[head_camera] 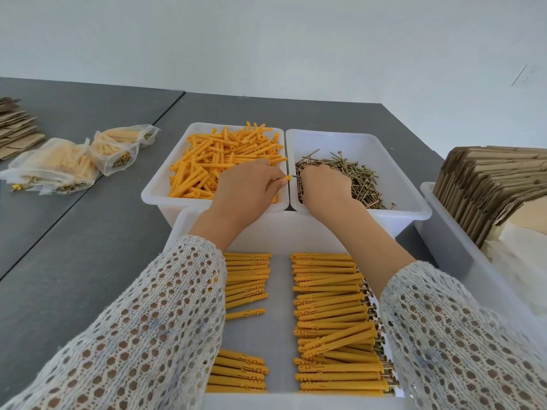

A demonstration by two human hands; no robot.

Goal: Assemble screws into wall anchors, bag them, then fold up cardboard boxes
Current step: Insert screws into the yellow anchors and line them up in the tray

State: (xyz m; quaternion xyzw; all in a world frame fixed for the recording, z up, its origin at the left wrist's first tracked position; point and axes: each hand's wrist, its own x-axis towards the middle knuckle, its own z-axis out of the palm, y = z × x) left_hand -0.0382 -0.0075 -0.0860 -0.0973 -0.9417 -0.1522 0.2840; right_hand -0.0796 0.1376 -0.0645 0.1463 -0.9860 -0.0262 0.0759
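Front tray: nearest the person, just in front of the seam between the two bins; it holds finished anchors with screws in two neat columns, so the new one probably goes at the end of a column, head the same way as its neighbours.
Left hand: above the near right corner of the anchor bin, just left of the seam; its fingers pinch one orange anchor, open end pointing right toward the seam.
Right hand: above the near left corner of the screw bin, just right of the seam; its fingers curl round a screw whose tip points at the anchor's mouth.
Step in hand: judged as starting the screw. Keep both parts in one line and seat the tip squarely before pushing or twisting.
Anchor bin: left of the seam, heaped with loose anchors.
Screw bin: right of the seam, a tangle of screws.
Filled bags: on the bench, well left of the seam.
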